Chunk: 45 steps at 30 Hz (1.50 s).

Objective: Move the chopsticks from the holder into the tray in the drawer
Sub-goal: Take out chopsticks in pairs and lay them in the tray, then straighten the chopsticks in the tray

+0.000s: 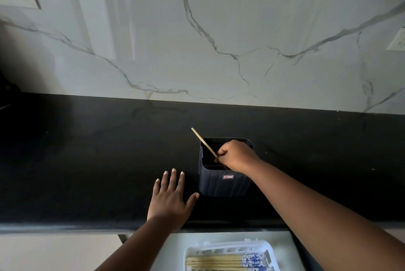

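The black bench [87, 161] runs along a marble wall [197, 29]. Below its front edge the drawer [175, 248] stands open, with a white tray [270, 248] inside. The tray already carries a row of chopsticks [219, 262] lying flat and side by side.

A dark square holder [223, 185] stands on the bench near the front edge. The left hand [171, 200] lies released, palm down and fingers spread, on the bench just beside the holder. The right hand [235, 155] is clenched over the holder's mouth, grasping one chopstick [203, 142] low on its shaft. The upper end slants up toward the wall.

The chopstick is judged light, stiff and thin, with a smooth finish likely to slip or roll. A pinch near mid-length should keep it balanced. Lay it parallel to the chopsticks in the tray.
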Motion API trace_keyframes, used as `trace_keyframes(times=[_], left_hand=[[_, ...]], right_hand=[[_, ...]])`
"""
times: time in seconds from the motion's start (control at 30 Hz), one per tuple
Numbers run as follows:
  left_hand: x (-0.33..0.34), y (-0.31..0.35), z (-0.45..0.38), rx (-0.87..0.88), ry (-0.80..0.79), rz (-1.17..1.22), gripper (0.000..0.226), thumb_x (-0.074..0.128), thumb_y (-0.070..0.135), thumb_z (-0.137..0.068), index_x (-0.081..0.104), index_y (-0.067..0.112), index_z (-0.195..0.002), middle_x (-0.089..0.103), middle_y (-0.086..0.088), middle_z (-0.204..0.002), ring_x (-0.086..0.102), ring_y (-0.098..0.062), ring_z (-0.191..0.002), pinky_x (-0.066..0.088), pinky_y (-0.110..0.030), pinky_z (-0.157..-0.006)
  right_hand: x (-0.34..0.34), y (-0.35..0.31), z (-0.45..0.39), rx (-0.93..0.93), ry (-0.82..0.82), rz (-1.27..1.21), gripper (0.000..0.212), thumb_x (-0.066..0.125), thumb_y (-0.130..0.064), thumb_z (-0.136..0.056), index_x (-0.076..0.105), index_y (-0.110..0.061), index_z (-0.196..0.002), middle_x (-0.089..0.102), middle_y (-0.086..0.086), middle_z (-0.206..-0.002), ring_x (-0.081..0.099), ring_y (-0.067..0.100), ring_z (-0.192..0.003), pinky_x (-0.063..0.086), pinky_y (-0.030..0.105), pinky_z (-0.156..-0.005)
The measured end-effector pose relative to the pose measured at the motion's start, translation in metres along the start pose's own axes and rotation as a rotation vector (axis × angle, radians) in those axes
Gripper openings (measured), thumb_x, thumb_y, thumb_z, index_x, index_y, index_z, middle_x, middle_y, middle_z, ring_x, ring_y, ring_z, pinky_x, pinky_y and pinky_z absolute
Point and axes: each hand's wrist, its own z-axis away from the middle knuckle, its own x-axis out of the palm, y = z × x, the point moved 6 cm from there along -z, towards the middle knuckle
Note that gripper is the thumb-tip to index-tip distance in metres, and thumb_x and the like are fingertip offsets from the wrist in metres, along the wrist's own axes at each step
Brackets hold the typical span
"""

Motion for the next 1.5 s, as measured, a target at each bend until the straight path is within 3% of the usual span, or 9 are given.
trace_keyframes(times=[0.17, 0.3, 0.4, 0.57, 0.77, 0.93, 1.07, 1.3, 1.5], left_hand=[[-0.001, 0.000, 0.000, -0.005, -0.008, 0.012, 0.085, 0.008, 0.072, -0.086, 0.001, 0.021, -0.154, -0.004, -0.005, -0.163, -0.012, -0.024, -0.148, -0.009, -0.041, -0.118], [-0.001, 0.000, -0.001, 0.008, -0.018, 0.026, 0.084, 0.010, 0.072, -0.087, 0.003, 0.020, -0.154, -0.003, -0.007, -0.163, -0.010, -0.026, -0.149, -0.007, -0.043, -0.119], [0.000, 0.000, -0.001, 0.017, -0.014, 0.024, 0.085, 0.011, 0.072, -0.087, 0.005, 0.020, -0.154, 0.000, -0.007, -0.163, -0.007, -0.027, -0.149, -0.005, -0.044, -0.119], [0.001, 0.000, -0.002, 0.020, 0.006, 0.032, 0.085, 0.014, 0.072, -0.087, 0.010, 0.019, -0.154, 0.004, -0.008, -0.163, -0.003, -0.028, -0.149, -0.001, -0.045, -0.119], [-0.003, 0.000, -0.001, 0.008, 0.018, 0.019, 0.087, 0.010, 0.074, -0.084, 0.011, 0.020, -0.153, 0.006, -0.006, -0.163, -0.002, -0.026, -0.149, 0.000, -0.044, -0.120], [-0.010, 0.001, 0.001, -0.014, 0.025, 0.039, 0.087, 0.018, 0.074, -0.084, 0.017, 0.022, -0.153, 0.010, -0.004, -0.162, 0.001, -0.023, -0.149, 0.002, -0.042, -0.121], [-0.012, 0.001, 0.000, -0.024, 0.039, 0.044, 0.083, 0.029, 0.071, -0.086, 0.022, 0.021, -0.152, 0.015, -0.005, -0.162, 0.004, -0.023, -0.149, 0.005, -0.042, -0.120], [-0.007, 0.000, 0.001, -0.056, 0.043, 0.050, 0.081, 0.029, 0.071, -0.088, 0.022, 0.022, -0.152, 0.014, -0.003, -0.162, 0.004, -0.021, -0.149, 0.003, -0.040, -0.120], [0.001, 0.017, 0.061, -0.067, -0.073, 0.051, 0.077, 0.014, 0.067, -0.092, -0.001, 0.022, -0.153, -0.011, -0.002, -0.162, -0.016, -0.020, -0.147, -0.011, -0.041, -0.119]], right_hand=[[-0.026, -0.027, 0.010, -0.043, 0.137, -0.066, 0.014, 0.071, -0.030, -0.083, 0.071, -0.020, -0.073, 0.064, -0.004, -0.059, 0.059, 0.015, -0.053, 0.047, 0.029, -0.055], [-0.072, -0.061, 0.065, -0.367, 0.517, -0.275, 0.010, 0.066, -0.025, -0.089, 0.071, -0.017, -0.093, 0.074, -0.002, -0.083, 0.069, 0.017, -0.074, 0.057, 0.039, -0.067], [-0.074, -0.072, 0.127, -0.639, 0.606, -0.205, 0.019, 0.062, -0.027, -0.090, 0.071, -0.015, -0.102, 0.074, -0.003, -0.094, 0.069, 0.012, -0.083, 0.056, 0.033, -0.072], [-0.007, -0.034, 0.192, -0.753, 0.507, -0.010, 0.018, 0.066, -0.015, -0.086, 0.074, -0.009, -0.101, 0.075, -0.001, -0.093, 0.065, 0.010, -0.083, 0.049, 0.024, -0.075], [0.105, 0.047, 0.197, -0.603, 0.057, 0.326, 0.018, 0.065, -0.019, -0.078, 0.075, -0.023, -0.093, 0.074, -0.008, -0.079, 0.069, 0.013, -0.069, 0.054, 0.025, -0.063], [0.157, 0.093, 0.172, -0.436, -0.231, 0.380, 0.017, 0.060, -0.012, -0.078, 0.067, -0.024, -0.088, 0.069, -0.003, -0.081, 0.065, 0.018, -0.075, 0.021, 0.017, -0.052], [0.190, 0.111, 0.164, -0.449, -0.315, 0.410, 0.023, 0.051, -0.006, -0.083, 0.064, -0.020, -0.095, 0.067, 0.003, -0.093, 0.061, 0.026, -0.088, 0.038, 0.029, -0.067], [0.181, 0.116, 0.167, -0.391, -0.219, 0.430, 0.019, 0.049, -0.018, -0.093, 0.059, -0.019, -0.108, 0.063, 0.001, -0.104, 0.061, 0.024, -0.094, 0.045, 0.033, -0.070], [0.115, 0.117, 0.233, -0.406, 0.110, 0.029, 0.016, 0.058, -0.028, -0.090, 0.070, -0.025, -0.100, 0.072, -0.009, -0.096, 0.066, 0.015, -0.087, 0.053, 0.029, -0.069]])
